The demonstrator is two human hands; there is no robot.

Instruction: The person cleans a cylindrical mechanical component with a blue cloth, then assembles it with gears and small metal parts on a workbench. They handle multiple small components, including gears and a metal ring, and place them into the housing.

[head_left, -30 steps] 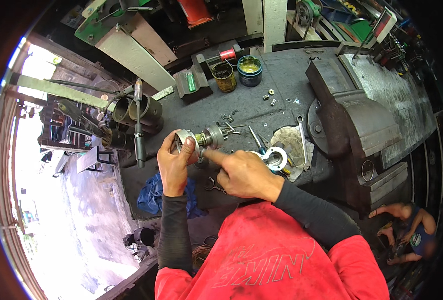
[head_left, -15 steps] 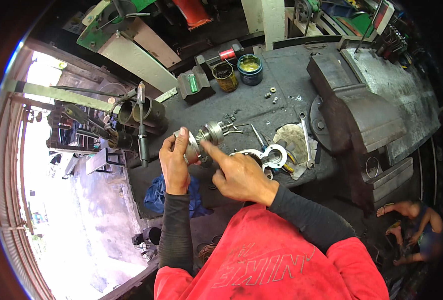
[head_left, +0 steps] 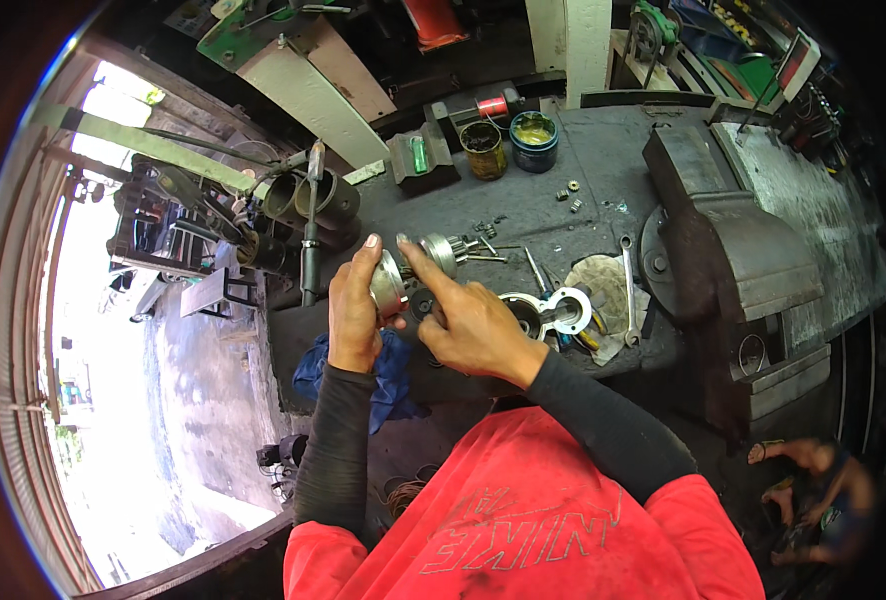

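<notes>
My left hand (head_left: 355,310) is closed around a silver metal ring-shaped part (head_left: 390,287), thumb pointing up along its side. Just right of it, my right hand (head_left: 478,330) has its index finger stretched out and the other fingers curled, with nothing visible in its grip. The fingertip is beside the ring's upper edge; whether it touches cannot be made out. Beyond that finger, partly covered by it, a shiny metal shaft part with a toothed pinion (head_left: 445,252) lies on the bench. A pale metal housing (head_left: 569,312) with round openings lies right of my right hand.
A spanner (head_left: 630,290) and a stained cloth (head_left: 603,285) lie beside the housing. A large vise (head_left: 738,240) takes up the right. Two grease tins (head_left: 535,150) stand at the back. A blue rag (head_left: 388,375) hangs by the front edge. Another person (head_left: 823,490) is low at right.
My right index finger has lifted from the ring's side towards its upper edge. My left hand still holds the ring. The whole view has shifted, so bench items appear further right.
</notes>
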